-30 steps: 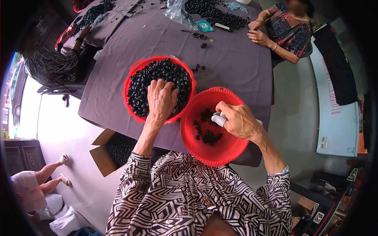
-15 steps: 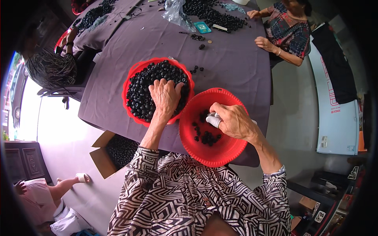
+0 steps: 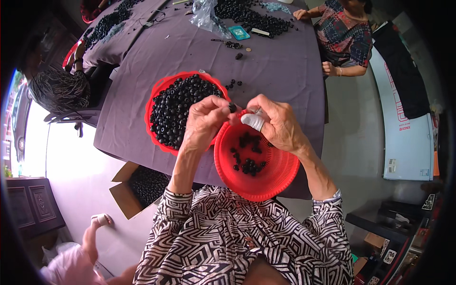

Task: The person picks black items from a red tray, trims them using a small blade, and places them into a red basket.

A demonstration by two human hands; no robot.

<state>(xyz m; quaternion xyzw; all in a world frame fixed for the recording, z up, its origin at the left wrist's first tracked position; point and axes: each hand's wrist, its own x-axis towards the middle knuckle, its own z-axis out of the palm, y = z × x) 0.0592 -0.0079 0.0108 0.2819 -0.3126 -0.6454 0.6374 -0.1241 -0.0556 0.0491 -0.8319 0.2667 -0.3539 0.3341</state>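
Note:
My left hand (image 3: pixel 205 122) pinches a small black bead (image 3: pixel 232 107) between thumb and fingertips, over where the two red baskets meet. Close to it on the right, my right hand (image 3: pixel 281 124) is closed in a pinch, its thumb covered by a white wrap (image 3: pixel 252 121). What the right fingers hold is too small to make out. On the left, a red scalloped basket (image 3: pixel 151 102) is heaped with black beads (image 3: pixel 178 107), some showing holes. Beneath my right hand, a deeper red basket (image 3: pixel 237 187) has a few dark clusters of pieces (image 3: pixel 251 166) at its bottom.
A purple-grey cloth (image 3: pixel 190 52) covers the table. Beads (image 3: pixel 256 19) are spread at its far side near a plastic bag (image 3: pixel 204 16) and a teal packet (image 3: pixel 239 33). Co-workers sit left and right. Below the table edge, a cardboard box (image 3: pixel 124 190) holds more black pieces.
My left hand has lifted out of the bead-filled basket and moved right with a bead. My right hand has risen slightly to meet it. The right co-worker's nearer hand has drawn back to the table edge.

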